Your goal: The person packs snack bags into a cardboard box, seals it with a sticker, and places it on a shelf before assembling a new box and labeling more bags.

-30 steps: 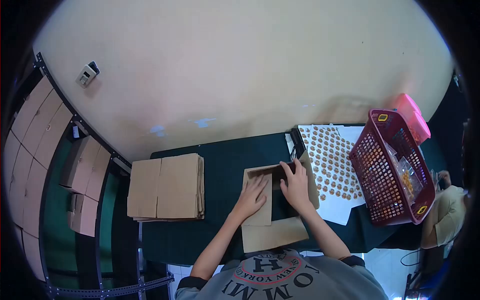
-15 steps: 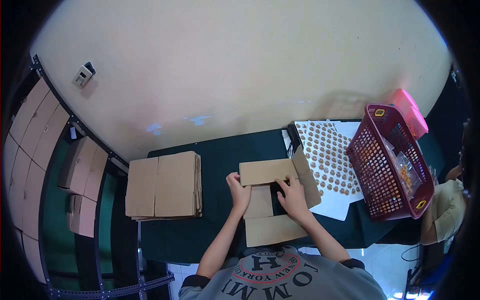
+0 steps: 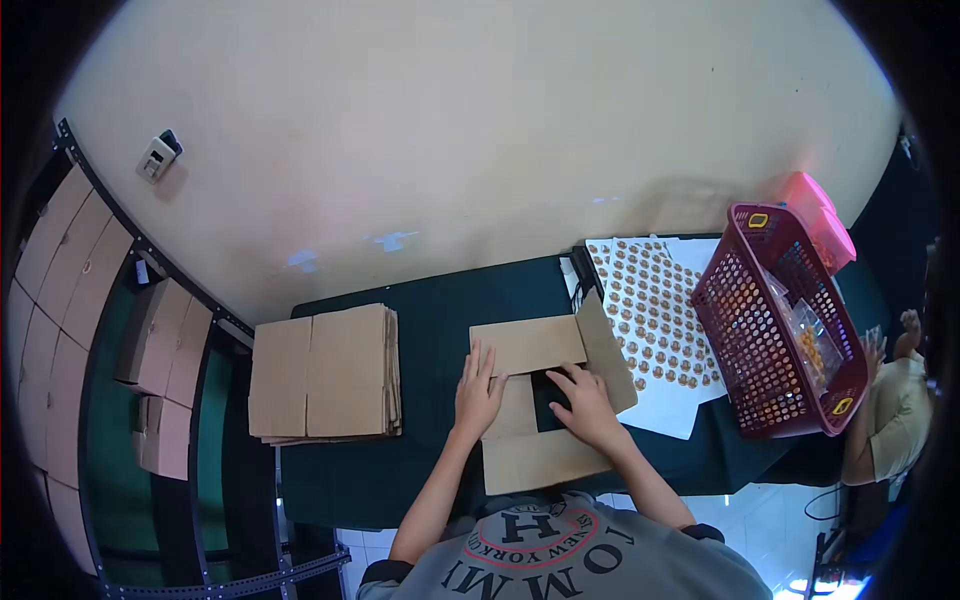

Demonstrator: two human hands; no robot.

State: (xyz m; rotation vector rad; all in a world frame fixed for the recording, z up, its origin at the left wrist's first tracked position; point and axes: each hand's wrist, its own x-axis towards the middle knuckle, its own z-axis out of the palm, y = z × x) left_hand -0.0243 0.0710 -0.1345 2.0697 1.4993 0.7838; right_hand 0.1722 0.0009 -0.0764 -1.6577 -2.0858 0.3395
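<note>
An open cardboard box lies on the dark green tablecloth in front of me, its far, near and right flaps folded outward. A dark gap shows in its middle. My left hand rests along the box's left edge, fingers stretched out and slightly spread. Over the dark gap, my right hand reaches in from the right with fingers bent near the inner edge of the far flap. Its thumb stands apart from the fingers, and the fingertips are partly hidden.
Flattened cardboard boxes are stacked at the left. Sheets of round stickers lie right of the box, beside a maroon basket holding plastic bags. A pink container stands behind. Another person's sleeve shows at far right; shelved boxes at left.
My left hand has gone from curled at the far flap's corner to stretched out along the left edge. My right hand has shifted slightly, its fingers lower into the gap.
</note>
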